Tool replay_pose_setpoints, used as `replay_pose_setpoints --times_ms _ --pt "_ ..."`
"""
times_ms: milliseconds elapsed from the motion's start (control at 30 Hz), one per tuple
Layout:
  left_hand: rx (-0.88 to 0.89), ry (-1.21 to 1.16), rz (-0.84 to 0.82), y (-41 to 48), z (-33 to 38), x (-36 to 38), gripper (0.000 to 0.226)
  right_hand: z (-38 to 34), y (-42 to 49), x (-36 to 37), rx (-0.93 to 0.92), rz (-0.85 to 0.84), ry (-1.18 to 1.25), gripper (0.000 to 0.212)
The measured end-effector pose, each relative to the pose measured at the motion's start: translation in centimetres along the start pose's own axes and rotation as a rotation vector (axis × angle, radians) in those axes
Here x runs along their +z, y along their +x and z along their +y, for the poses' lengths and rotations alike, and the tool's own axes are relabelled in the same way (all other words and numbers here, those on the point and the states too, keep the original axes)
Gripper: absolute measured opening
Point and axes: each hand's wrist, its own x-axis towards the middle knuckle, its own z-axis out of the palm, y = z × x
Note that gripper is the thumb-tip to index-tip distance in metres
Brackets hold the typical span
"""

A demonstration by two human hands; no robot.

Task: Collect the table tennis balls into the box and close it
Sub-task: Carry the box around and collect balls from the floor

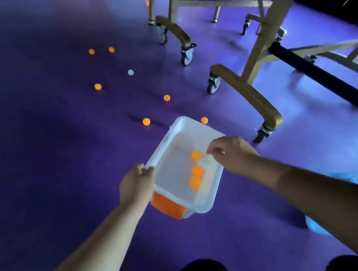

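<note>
- The box (176, 146) is a rectangular tub of translucent white plastic with rounded corners and a thick rim. It has no lid on and is held over the floor, just toward 6 o'clock from the view's centre.
- An orange clasp (167, 206), blocky and opaque, sits on the box's short end at its 7 o'clock corner.
- Three orange balls (197, 171), smooth and round, lie in a loose row inside, near the 3 o'clock wall, slightly blurred.
- The left hand (136, 183) grips the rim on the box's 9 o'clock side, its fingers (147, 170) curled over the edge.
- The right hand (231, 153) grips the rim on the 3 o'clock side, its fingers (216, 151) bent tightly over it.
- A nearest orange ball (146, 121) rests on the floor at 11 o'clock from the box.
- A corner ball (204, 120) lies just beside the box's far corner at 1 o'clock.
- A white ball (131, 72) and four more orange ones lie scattered farther out, between 11 and 12 o'clock.
- The floor (33, 133) is smooth, purple and faintly glossy.
- A table frame (246, 92) of tan, curved metal legs stands at 2 o'clock.
- A castor (186, 57) is one of the small wheels the frame rides on.
</note>
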Motion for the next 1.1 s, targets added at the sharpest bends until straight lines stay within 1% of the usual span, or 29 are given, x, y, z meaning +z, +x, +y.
replay_pose_setpoints --times_ms 33,67,133,200,267,333,400,433,633,733,867,1000,1100 --pt "-0.026 -0.064 0.021 -0.1 0.2 -1.6 0.028 -1.3 1.0 -1.1 -0.017 -0.022 -0.02 0.024" --pt "-0.059 -0.122 0.033 -0.1 0.3 -2.9 0.026 -2.5 1.9 -2.2 -0.032 -0.043 -0.029 0.024" --pt "-0.108 -0.242 0.05 -0.2 0.8 -5.0 0.012 -4.4 3.6 -3.9 -0.072 -0.068 -0.043 0.024" --pt "-0.157 -0.357 0.088 0.2 1.1 -6.3 0.006 -5.8 5.7 -5.1 -0.12 -0.077 -0.058 0.023" --pt "-0.186 -0.461 0.145 1.0 0.4 -7.0 0.004 -6.9 8.0 -5.5 -0.164 -0.084 -0.075 0.021" --pt "-0.209 -0.52 0.215 1.8 -0.6 -6.8 0.008 -7.1 10.9 -4.8 -0.188 -0.088 -0.073 0.02" --pt "-0.231 -0.541 0.27 2.7 -2.0 -6.0 0.018 -6.6 14.0 -3.4 -0.186 -0.107 -0.045 0.019" --pt "-0.247 -0.547 0.3 3.3 -2.5 -5.5 0.019 -6.2 15.9 -2.4 -0.191 -0.123 -0.029 0.02" --pt "-0.378 -0.545 0.451 8.7 -3.0 -3.0 0.004 -2.7 26.9 2.8 -0.166 -0.205 0.002 0.022" --pt "-0.416 -0.524 0.529 12.1 -2.7 -1.7 0.009 0.4 31.6 5.1 -0.135 -0.213 -0.005 0.021" --pt "-0.443 -0.501 0.63 15.7 -2.4 0.0 0.013 4.4 35.8 8.3 -0.09 -0.268 -0.017 0.021" --pt "-0.484 -0.518 0.662 19.3 -2.8 1.5 0.015 7.2 39.1 12.3 -0.063 -0.32 -0.06 0.025" --pt "-0.495 -0.506 0.693 22.1 -2.9 1.9 0.019 8.4 41.5 15.4 -0.092 -0.305 -0.132 0.028"
